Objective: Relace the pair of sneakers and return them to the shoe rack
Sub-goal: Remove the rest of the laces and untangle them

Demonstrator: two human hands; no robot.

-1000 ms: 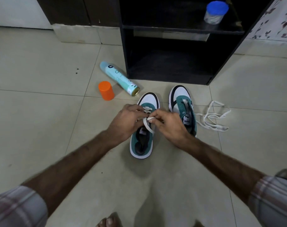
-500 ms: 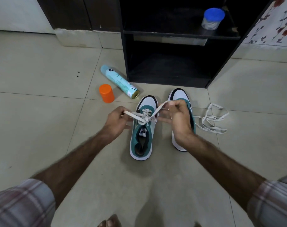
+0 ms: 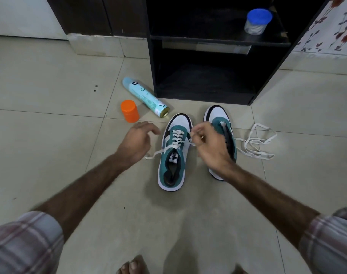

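Two teal-and-white sneakers stand on the tiled floor, toes toward the black shoe rack (image 3: 267, 84). The left sneaker (image 3: 173, 161) has a white lace (image 3: 176, 135) crossed through its lower eyelets. My right hand (image 3: 210, 149) pinches one end of that lace beside the shoe's right eyelets and covers part of the right sneaker (image 3: 218, 115), which has no lace in it. My left hand (image 3: 136, 142) hovers left of the laced shoe with its fingers loosely spread; the other lace end (image 3: 154, 154) trails out beside its palm. A second loose lace (image 3: 255, 143) lies tangled to the right.
A pale blue spray can (image 3: 145, 95) lies on its side by the rack's left foot, with an orange cap (image 3: 129, 111) standing next to it. A blue-lidded jar (image 3: 257, 21) sits on the rack's upper shelf. My bare toes (image 3: 133, 266) show at the bottom edge.
Both hands had pulled the lace ends outward and taut. My left hand has since let its end go and opened; my right hand has come back in close to the eyelets.
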